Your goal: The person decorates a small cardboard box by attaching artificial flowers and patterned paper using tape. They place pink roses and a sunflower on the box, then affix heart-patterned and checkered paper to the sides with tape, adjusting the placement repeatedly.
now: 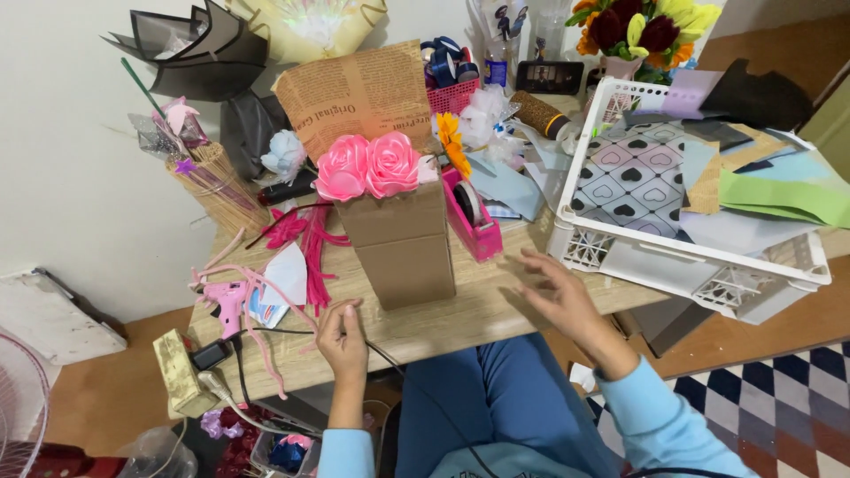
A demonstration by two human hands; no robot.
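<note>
Cardboard box [403, 243], tall and brown, stands upright near the middle of the wooden tabletop [460, 319], with two pink satin roses [367, 165] sitting at its top. Biggest of all around it is the white plastic crate [691, 257] to the right, heaped with patterned and coloured paper sheets and hanging partly off the table edge. Behind the box leans a roll of newsprint-style wrapping paper [359, 93]. A pink tape dispenser [472, 215] sits just beside the box on its right, between it and the crate. Pink pipe cleaners [305, 243] sprawl to the box's left, near a pink glue gun [228, 301]. The right hand [558, 296] hovers open, fingers spread and holding nothing, before the crate. The left hand [343, 341] rests at the table's front edge just below the box, fingers curled loosely; a thin black cable [385, 354] runs past it.
</note>
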